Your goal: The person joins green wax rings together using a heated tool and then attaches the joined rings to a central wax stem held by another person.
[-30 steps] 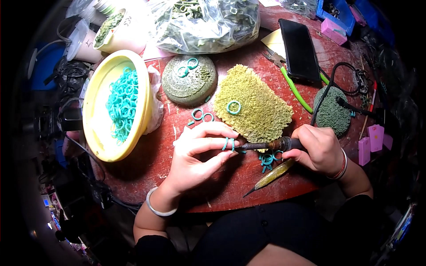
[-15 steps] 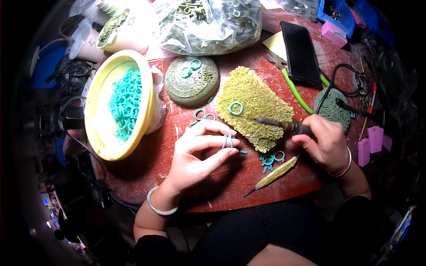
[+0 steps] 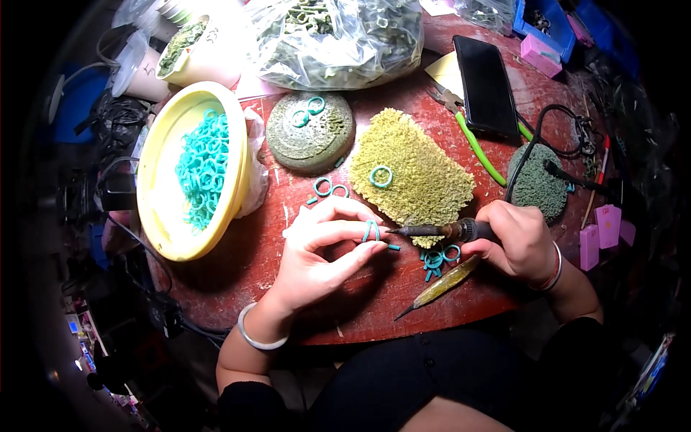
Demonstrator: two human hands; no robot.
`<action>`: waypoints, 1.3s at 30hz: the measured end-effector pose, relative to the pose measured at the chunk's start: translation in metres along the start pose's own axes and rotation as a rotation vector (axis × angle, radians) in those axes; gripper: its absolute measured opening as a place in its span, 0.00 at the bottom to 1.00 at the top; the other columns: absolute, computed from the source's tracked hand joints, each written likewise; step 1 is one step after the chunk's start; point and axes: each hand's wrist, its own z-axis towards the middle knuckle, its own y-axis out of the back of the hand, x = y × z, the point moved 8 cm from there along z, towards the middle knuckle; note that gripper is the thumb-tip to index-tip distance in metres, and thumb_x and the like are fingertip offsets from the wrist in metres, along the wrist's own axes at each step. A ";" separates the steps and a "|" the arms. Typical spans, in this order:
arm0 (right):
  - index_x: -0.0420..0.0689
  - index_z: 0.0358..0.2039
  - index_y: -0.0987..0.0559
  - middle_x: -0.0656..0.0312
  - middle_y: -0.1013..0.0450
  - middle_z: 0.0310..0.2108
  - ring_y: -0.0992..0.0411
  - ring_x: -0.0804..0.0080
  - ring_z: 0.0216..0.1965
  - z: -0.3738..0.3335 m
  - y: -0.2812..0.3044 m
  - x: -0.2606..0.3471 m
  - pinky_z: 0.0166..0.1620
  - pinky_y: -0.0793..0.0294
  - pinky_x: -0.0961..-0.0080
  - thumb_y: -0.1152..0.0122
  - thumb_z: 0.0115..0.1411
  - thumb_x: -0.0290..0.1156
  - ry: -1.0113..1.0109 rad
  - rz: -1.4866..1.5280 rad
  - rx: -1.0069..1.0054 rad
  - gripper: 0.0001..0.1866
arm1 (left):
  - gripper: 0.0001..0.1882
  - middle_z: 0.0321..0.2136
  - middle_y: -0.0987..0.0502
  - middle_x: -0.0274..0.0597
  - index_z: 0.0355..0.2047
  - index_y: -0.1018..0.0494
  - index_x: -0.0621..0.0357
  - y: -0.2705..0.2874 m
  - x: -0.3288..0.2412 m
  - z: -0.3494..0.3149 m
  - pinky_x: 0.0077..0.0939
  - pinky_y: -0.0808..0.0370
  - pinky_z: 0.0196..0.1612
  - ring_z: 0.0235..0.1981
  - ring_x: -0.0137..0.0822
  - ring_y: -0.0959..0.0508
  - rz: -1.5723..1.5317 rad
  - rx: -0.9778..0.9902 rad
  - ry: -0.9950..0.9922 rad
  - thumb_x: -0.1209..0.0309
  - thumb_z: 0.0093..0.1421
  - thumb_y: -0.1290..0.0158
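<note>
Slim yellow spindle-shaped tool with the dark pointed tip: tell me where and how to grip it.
The yellow spindle-shaped tool is probably best pinched at its thick middle, from the near side: round teal rings crowd its far side, the right hand hides its right end.

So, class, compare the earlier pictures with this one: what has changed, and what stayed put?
The right hand drew the dark pointed tool back over the yellow sponge, then brought it down and leftward, its tip again close to the teal rings in the left hand. Both hands kept their grip. The bowl and phone stayed put.
</note>
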 end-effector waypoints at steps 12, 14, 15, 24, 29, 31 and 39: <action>0.39 0.32 0.25 0.58 0.29 0.24 0.25 0.61 0.23 0.001 0.001 0.000 0.24 0.28 0.69 0.26 0.57 0.40 -0.029 0.017 0.027 0.19 | 0.09 0.36 0.17 0.40 0.38 0.15 0.61 0.000 0.000 0.001 0.24 0.22 0.40 0.35 0.31 0.17 0.012 0.022 -0.005 0.82 0.55 0.35; 0.40 0.32 0.24 0.58 0.28 0.25 0.25 0.60 0.23 0.001 0.008 -0.005 0.25 0.28 0.68 0.26 0.57 0.40 -0.063 -0.024 0.002 0.19 | 0.10 0.36 0.17 0.40 0.39 0.15 0.61 -0.001 0.002 0.001 0.21 0.22 0.38 0.34 0.29 0.17 0.006 0.027 0.014 0.82 0.56 0.35; 0.40 0.33 0.24 0.58 0.28 0.25 0.25 0.60 0.23 0.002 0.012 -0.006 0.26 0.27 0.68 0.26 0.57 0.40 -0.076 -0.069 -0.014 0.18 | 0.10 0.36 0.17 0.40 0.39 0.15 0.61 -0.001 0.002 0.001 0.21 0.22 0.38 0.34 0.29 0.17 0.008 0.027 0.015 0.82 0.56 0.35; 0.39 0.33 0.24 0.58 0.29 0.24 0.25 0.61 0.22 0.000 0.007 -0.003 0.25 0.27 0.68 0.26 0.57 0.41 -0.041 -0.058 0.001 0.19 | 0.10 0.35 0.16 0.42 0.41 0.15 0.61 -0.005 0.012 -0.003 0.17 0.23 0.34 0.31 0.25 0.18 -0.107 0.025 0.067 0.83 0.58 0.36; 0.39 0.33 0.25 0.59 0.30 0.24 0.26 0.63 0.22 0.000 -0.004 0.001 0.24 0.28 0.70 0.26 0.57 0.41 0.006 -0.001 0.028 0.20 | 0.10 0.34 0.16 0.41 0.40 0.15 0.62 -0.005 0.015 -0.006 0.18 0.22 0.35 0.32 0.26 0.18 -0.119 0.016 0.089 0.82 0.57 0.36; 0.39 0.33 0.25 0.59 0.30 0.24 0.26 0.63 0.22 0.000 -0.004 0.002 0.24 0.28 0.70 0.26 0.57 0.41 0.006 -0.012 0.037 0.20 | 0.10 0.34 0.16 0.42 0.40 0.16 0.62 -0.005 0.015 -0.007 0.18 0.22 0.35 0.32 0.26 0.18 -0.126 0.013 0.102 0.82 0.57 0.36; 0.40 0.33 0.25 0.58 0.28 0.25 0.25 0.60 0.23 -0.001 0.006 -0.007 0.25 0.27 0.68 0.26 0.58 0.41 -0.054 -0.002 0.024 0.19 | 0.10 0.36 0.16 0.42 0.39 0.15 0.62 -0.003 -0.001 0.002 0.23 0.20 0.40 0.35 0.32 0.16 -0.014 0.048 -0.021 0.82 0.55 0.34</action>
